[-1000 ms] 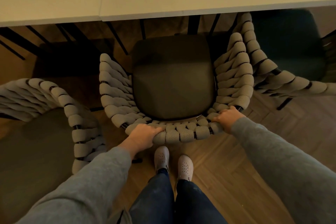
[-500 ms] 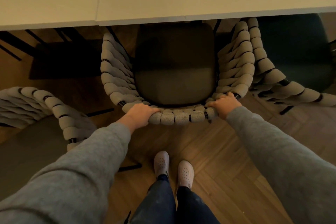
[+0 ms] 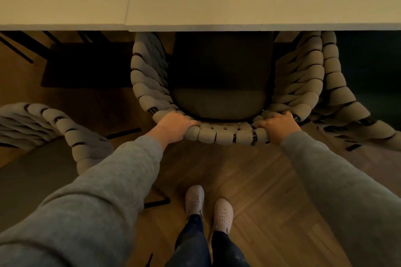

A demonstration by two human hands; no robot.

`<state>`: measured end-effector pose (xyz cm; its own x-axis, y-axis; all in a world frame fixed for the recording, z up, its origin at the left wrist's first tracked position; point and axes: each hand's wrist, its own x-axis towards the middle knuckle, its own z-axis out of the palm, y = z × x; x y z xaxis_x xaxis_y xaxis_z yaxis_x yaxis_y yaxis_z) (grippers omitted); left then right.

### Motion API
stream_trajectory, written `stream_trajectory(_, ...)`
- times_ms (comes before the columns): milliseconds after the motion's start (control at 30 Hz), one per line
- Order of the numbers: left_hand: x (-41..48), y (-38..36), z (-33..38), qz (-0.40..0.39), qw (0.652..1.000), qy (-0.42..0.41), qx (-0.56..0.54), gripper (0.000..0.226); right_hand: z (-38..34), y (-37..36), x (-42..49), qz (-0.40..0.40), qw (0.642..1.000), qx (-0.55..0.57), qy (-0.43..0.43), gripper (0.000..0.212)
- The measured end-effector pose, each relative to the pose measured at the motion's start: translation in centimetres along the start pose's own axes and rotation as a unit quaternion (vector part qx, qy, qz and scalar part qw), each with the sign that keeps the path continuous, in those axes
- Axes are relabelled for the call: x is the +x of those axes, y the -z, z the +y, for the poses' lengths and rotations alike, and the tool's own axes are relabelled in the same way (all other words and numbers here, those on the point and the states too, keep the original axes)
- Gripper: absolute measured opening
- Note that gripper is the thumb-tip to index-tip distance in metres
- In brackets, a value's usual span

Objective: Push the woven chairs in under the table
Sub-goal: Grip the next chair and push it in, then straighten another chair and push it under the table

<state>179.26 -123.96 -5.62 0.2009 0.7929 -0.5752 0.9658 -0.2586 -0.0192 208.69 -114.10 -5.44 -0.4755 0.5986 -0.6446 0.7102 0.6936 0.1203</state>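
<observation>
At 12 o'clock, your left hand (image 3: 173, 126) and right hand (image 3: 278, 126) curl fingers over the chair (image 3: 225, 134) back rail; looks stiff, probably light.

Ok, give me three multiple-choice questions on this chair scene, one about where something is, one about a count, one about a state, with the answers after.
1. Where is the middle chair seat?
A. Partly under the table edge
B. Fully clear of the table
C. Upside down on the tabletop

2. How many woven chairs show?
A. One
B. Two
C. Three

3. What are the hands doing?
A. Both hang free
B. Both grip the woven backrest
C. One rests on the table

Answers:
1 A, the table edge hides the seat's front.
2 C, the left chair and right chair flank the middle one.
3 B, left hand and right hand wrap its back rim.
</observation>
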Motion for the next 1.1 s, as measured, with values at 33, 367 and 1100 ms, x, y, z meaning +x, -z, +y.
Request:
stream_trajectory(33,0.3,-0.2,0.0,0.008,1.0,0.002,0.006,0.049,0.1,0.2,-0.1,0.001,1.0,0.001,0.0,0.058)
stream_trajectory(367,-5.6,-2.9,3.8,0.196,0.966,0.147,-0.082,0.076,-1.3,1.8,-1.6,-0.031,0.998,0.055,0.013,0.095)
stream_trajectory(1100,-34.4,-20.2,3.0,0.13,0.747,0.517,-0.398,0.109,-41.2,9.3,-6.4,0.154,0.891,-0.181,0.387,0.095)
